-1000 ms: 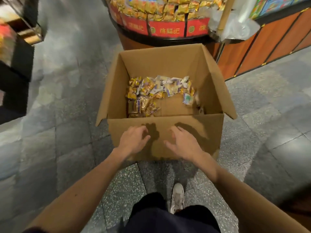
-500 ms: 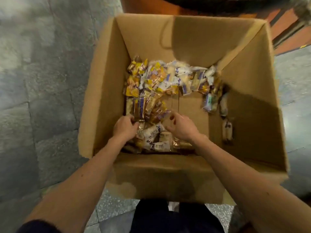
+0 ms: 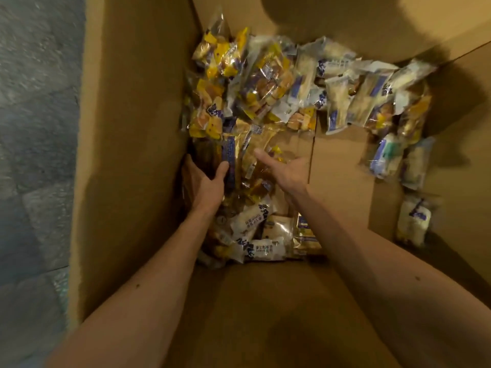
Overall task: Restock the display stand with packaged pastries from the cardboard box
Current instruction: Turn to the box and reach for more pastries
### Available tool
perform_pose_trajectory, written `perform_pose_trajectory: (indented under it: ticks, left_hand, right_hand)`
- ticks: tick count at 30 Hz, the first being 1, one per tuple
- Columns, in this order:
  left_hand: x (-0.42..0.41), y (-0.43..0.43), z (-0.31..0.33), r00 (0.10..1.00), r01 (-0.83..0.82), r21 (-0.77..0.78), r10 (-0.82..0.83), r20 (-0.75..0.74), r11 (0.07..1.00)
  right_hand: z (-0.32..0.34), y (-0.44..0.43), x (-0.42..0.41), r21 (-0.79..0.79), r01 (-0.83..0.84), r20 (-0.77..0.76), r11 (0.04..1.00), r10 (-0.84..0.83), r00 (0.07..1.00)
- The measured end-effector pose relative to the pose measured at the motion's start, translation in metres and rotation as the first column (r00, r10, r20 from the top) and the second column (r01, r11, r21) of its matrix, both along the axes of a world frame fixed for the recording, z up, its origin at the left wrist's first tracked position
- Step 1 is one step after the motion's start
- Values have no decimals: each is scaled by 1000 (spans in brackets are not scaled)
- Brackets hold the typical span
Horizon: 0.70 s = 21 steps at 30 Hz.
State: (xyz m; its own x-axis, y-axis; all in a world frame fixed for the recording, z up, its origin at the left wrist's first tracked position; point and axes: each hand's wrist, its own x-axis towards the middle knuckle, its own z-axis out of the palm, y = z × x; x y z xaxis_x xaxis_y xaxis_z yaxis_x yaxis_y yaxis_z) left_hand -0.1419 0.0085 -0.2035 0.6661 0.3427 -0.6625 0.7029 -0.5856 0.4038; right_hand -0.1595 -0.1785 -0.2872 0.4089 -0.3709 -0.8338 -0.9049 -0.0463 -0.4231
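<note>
Gathering the crinkly, slippery film-wrapped pastry packs [image 3: 265, 83], heaped at the far and left sides of the deep brown corrugated cardboard box [image 3: 132, 128], likely goes best by scooping from beneath, since the left hand [image 3: 207, 181] clasps a gold blue-striped pack [image 3: 230, 152] while the right hand [image 3: 288, 172] hovers spread wide.

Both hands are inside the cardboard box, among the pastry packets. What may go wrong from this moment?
1. The left hand grips a golden packet beside the cardboard box wall; a hard squeeze may crush the pastry.
2. The right hand is open over the loose pile of packets; a big scoop may spill some.
3. The stray packets along the right wall may be overlooked.
</note>
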Motion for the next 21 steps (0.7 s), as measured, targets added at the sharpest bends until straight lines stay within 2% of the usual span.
perform_pose_trajectory:
  ticks: [2, 5, 8, 11, 13, 16, 21]
  left_hand:
    - [2, 1, -8, 998, -34, -38, 32, -48, 999]
    - [-1, 0, -12, 995, 61, 5, -61, -79, 998]
    - [-8, -1, -19, 981, 156, -28, -158, -109, 987]
    - [-9, -8, -18, 995, 81, -137, -88, -48, 987]
    - [-6, -15, -14, 999, 47, -194, -50, -12, 980]
    - [-4, -19, -10, 998, -33, -292, 17, -55, 956]
    - [7, -14, -5, 990, -62, -459, -3, -141, 886]
  right_hand:
    - [37, 8, 11, -69, 29, -50, 997, -32, 998]
    - [55, 11, 17, -110, -18, -92, 994, 8, 996]
    - [51, 10, 15, -103, -50, -49, 993, 45, 998]
    - [44, 6, 13, -75, -8, 25, 997, 9, 1000]
    - [45, 6, 16, -52, -39, 99, 998, 44, 994]
    - [51, 3, 27, 79, -73, 143, 994, 61, 988]
    - [57, -19, 31, 300, -141, 79, 943, 122, 989]
